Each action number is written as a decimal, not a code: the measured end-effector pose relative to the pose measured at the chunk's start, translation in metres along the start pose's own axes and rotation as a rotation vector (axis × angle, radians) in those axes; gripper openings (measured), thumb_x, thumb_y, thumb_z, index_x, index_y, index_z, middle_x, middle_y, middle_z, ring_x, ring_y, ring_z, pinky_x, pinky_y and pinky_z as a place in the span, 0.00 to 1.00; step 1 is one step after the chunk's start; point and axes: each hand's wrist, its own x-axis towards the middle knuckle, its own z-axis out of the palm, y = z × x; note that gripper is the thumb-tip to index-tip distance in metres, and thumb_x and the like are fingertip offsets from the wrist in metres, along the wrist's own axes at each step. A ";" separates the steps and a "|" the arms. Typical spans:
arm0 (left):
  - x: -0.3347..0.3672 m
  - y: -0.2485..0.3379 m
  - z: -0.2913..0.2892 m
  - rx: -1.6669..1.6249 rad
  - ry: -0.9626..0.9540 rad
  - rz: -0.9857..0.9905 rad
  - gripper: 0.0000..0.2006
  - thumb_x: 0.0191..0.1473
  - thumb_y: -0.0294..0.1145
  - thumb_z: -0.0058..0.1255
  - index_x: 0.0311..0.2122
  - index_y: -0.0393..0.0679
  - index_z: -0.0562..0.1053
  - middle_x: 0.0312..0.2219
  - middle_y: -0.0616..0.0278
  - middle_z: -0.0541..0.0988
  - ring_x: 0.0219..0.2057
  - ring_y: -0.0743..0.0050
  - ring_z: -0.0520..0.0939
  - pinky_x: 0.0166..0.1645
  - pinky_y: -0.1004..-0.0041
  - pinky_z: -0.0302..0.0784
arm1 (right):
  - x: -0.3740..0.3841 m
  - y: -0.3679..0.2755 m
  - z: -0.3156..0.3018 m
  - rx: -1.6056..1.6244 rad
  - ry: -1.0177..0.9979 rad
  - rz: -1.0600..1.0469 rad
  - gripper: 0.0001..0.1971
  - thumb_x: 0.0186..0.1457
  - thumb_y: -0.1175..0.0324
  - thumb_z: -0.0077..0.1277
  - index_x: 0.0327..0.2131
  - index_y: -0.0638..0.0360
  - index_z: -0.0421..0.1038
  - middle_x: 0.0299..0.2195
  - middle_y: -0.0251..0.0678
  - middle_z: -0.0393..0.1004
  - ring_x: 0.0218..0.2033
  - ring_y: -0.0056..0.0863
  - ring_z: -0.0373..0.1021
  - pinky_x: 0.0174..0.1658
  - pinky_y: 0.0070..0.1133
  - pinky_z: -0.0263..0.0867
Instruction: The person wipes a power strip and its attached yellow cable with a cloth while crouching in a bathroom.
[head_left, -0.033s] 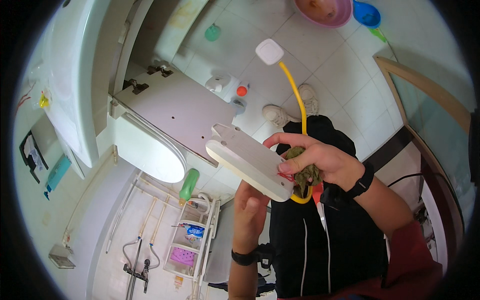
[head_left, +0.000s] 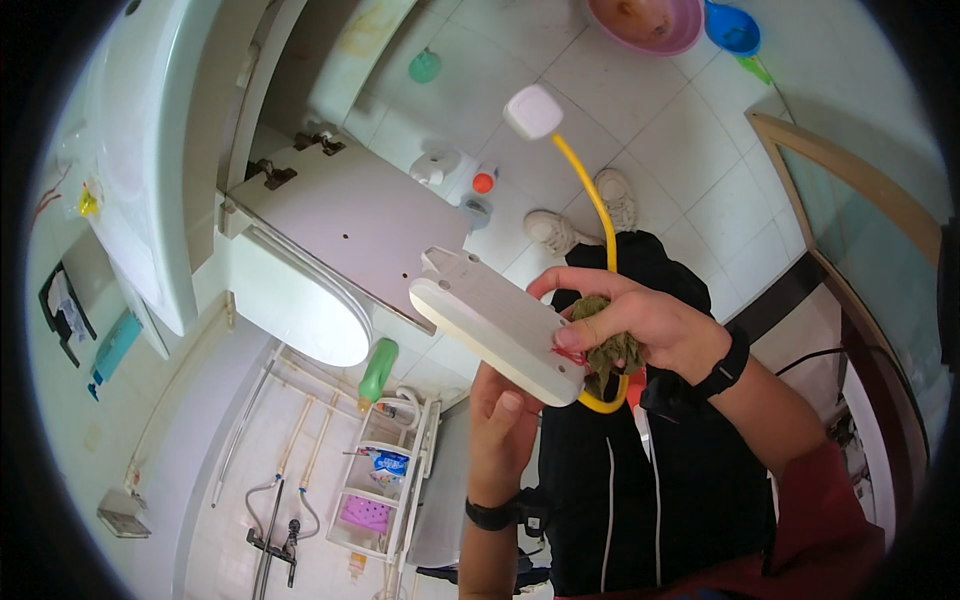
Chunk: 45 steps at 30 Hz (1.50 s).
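Observation:
A long white power strip [head_left: 495, 325] is held slantwise in front of my body. My left hand [head_left: 500, 425] is closed on its lower end from beneath, most of the fingers hidden behind it. My right hand [head_left: 650, 325] is closed around a crumpled olive-green cloth [head_left: 612, 345], the thumb pressing it against the strip's near end. A few red threads show beside that thumb. From the near end a yellow cord [head_left: 597, 195] loops behind my right hand and stretches away to a white plug-like block [head_left: 533, 111], above the floor or on it, I cannot tell which.
Left of me are a white basin [head_left: 150, 180], an opened cabinet door [head_left: 350, 230] and a white toilet lid [head_left: 290, 300]. A green bottle [head_left: 378, 370] stands by a white rack [head_left: 385, 440]. On the tiles lie a pink tub [head_left: 650, 30] and a blue scoop [head_left: 735, 30].
The white block on the cord has shifted slightly left and nearer and has tilted. The power strip has moved a touch left. Both hands keep their hold.

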 end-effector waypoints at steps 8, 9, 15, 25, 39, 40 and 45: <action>0.012 -0.001 0.025 -0.221 -0.094 0.101 0.52 0.53 0.65 0.57 0.72 0.45 0.46 0.68 0.47 0.57 0.70 0.52 0.57 0.69 0.54 0.60 | -0.009 0.000 0.005 -0.047 -0.024 -0.084 0.26 0.55 0.74 0.61 0.56 0.59 0.65 0.37 0.33 0.75 0.42 0.22 0.73 0.45 0.18 0.68; 0.011 0.001 0.027 -0.146 -0.053 0.060 0.51 0.55 0.64 0.56 0.72 0.45 0.47 0.68 0.48 0.57 0.70 0.53 0.57 0.69 0.54 0.60 | -0.011 0.000 0.006 -0.086 -0.022 -0.131 0.25 0.55 0.73 0.61 0.55 0.60 0.65 0.38 0.33 0.74 0.42 0.21 0.73 0.44 0.18 0.68; 0.015 -0.001 0.040 -0.162 0.152 0.069 0.44 0.59 0.52 0.56 0.71 0.42 0.49 0.67 0.49 0.59 0.67 0.53 0.62 0.69 0.55 0.61 | -0.007 0.028 0.007 -0.091 0.466 -0.583 0.13 0.67 0.59 0.51 0.43 0.59 0.71 0.35 0.25 0.72 0.40 0.16 0.67 0.46 0.14 0.62; 0.011 0.007 0.090 -0.209 0.247 0.073 0.38 0.56 0.33 0.63 0.67 0.35 0.57 0.64 0.50 0.65 0.63 0.60 0.69 0.67 0.62 0.65 | -0.056 0.044 0.041 -0.800 0.602 -0.969 0.16 0.60 0.73 0.52 0.50 0.70 0.71 0.53 0.47 0.66 0.55 0.45 0.66 0.59 0.32 0.62; 0.016 0.030 0.123 -0.160 0.298 0.026 0.35 0.67 0.54 0.44 0.68 0.37 0.56 0.60 0.52 0.68 0.58 0.59 0.72 0.65 0.61 0.66 | -0.073 0.070 0.017 -1.292 0.571 -1.346 0.14 0.57 0.73 0.55 0.48 0.62 0.76 0.44 0.43 0.78 0.44 0.36 0.78 0.45 0.29 0.79; 0.017 0.031 0.125 -0.159 0.298 0.026 0.35 0.67 0.54 0.44 0.68 0.37 0.56 0.60 0.52 0.68 0.58 0.59 0.72 0.65 0.61 0.66 | -0.080 0.070 0.019 -1.247 0.551 -1.355 0.13 0.56 0.74 0.56 0.47 0.59 0.77 0.42 0.43 0.78 0.39 0.33 0.79 0.40 0.26 0.79; 0.020 0.025 0.115 -0.133 0.475 0.042 0.35 0.67 0.55 0.44 0.68 0.40 0.55 0.63 0.54 0.66 0.62 0.57 0.69 0.67 0.58 0.64 | -0.093 0.065 0.025 -1.116 0.584 -1.321 0.12 0.55 0.74 0.57 0.44 0.60 0.76 0.40 0.42 0.77 0.36 0.32 0.78 0.35 0.23 0.76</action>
